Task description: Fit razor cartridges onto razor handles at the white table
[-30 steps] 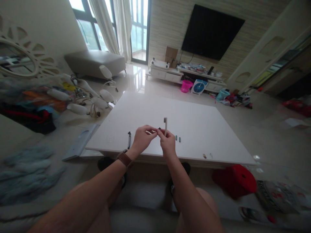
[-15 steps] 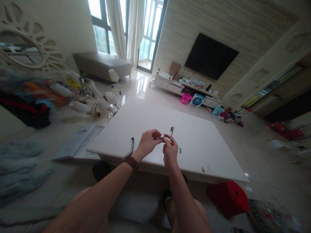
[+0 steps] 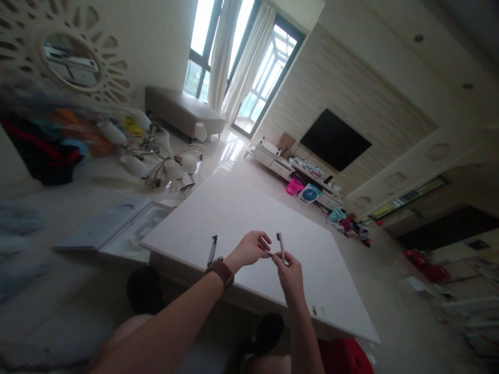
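Observation:
My right hand [image 3: 291,272] is closed round a slim pale toothbrush [image 3: 282,248], its dark bristle head pointing up. Between the fingertips of both hands is a small dark piece [image 3: 270,254], too small to make out. My left hand [image 3: 252,248], with a brown watch strap at the wrist, pinches that piece from the left, its other fingers curled loosely above. Left of it on the white table [image 3: 237,208] lies a thin dark tool [image 3: 212,249] with a small head. Near the front edge, right of my right forearm, is a small tan piece [image 3: 314,310] beside a clear one [image 3: 323,311].
An open white box [image 3: 128,228] lies on the floor left of the table. Beyond it stands a chandelier [image 3: 156,161] with white shades. A red stool [image 3: 345,356] is at the front right. My feet are under the near edge.
My view has tilted and shifted. Both hands appear lower and further right, still meeting at the small dark piece. The small green piece on the table no longer shows.

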{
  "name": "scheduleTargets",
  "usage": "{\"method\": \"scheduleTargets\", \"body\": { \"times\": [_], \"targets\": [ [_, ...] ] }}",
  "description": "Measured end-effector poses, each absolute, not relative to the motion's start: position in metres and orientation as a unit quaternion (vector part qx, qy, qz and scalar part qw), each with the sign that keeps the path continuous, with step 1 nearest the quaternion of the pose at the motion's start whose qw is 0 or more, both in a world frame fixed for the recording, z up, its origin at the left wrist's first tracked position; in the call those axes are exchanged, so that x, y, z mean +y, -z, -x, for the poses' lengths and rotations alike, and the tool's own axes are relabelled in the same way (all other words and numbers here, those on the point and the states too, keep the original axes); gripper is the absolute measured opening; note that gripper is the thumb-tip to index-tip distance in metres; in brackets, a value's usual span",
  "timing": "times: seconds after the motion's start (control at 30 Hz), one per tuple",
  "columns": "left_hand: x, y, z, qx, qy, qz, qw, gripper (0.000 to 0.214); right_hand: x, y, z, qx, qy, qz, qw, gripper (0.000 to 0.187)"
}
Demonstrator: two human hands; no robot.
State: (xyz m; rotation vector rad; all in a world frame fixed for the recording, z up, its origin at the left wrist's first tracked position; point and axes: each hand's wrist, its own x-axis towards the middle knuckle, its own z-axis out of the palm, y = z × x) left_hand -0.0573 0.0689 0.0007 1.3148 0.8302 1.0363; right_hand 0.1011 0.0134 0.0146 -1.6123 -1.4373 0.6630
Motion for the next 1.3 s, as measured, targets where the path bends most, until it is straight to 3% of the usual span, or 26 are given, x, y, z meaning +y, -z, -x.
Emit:
{"method": "scheduleTargets", "body": {
  "times": [0.23, 0.57, 0.83, 1.3],
  "targets": [
    [0.063, -0.014, 0.06, 0.276, -0.474, -0.457, 0.7, 0.036, 0.002, -0.058, -0.106, -0.622, -0.245, 0.663, 0.337, 0.03],
    [0.051, -0.028, 0.062, 0.256, -0.481, -0.396, 0.739, 0.028, -0.005, -0.061, -0.105, -0.54, -0.312, 0.626, 0.468, 0.037],
    [0.045, -0.027, 0.059, 0.255, -0.46, -0.409, 0.746, 0.025, -0.024, -0.058, -0.109, -0.612, -0.209, 0.63, 0.431, 0.028],
    [0.042, -0.021, 0.054, 0.255, -0.401, -0.455, 0.753, 0.028, -0.015, -0.038, -0.111, -0.496, -0.256, 0.602, 0.57, 0.039]
  ]
}}
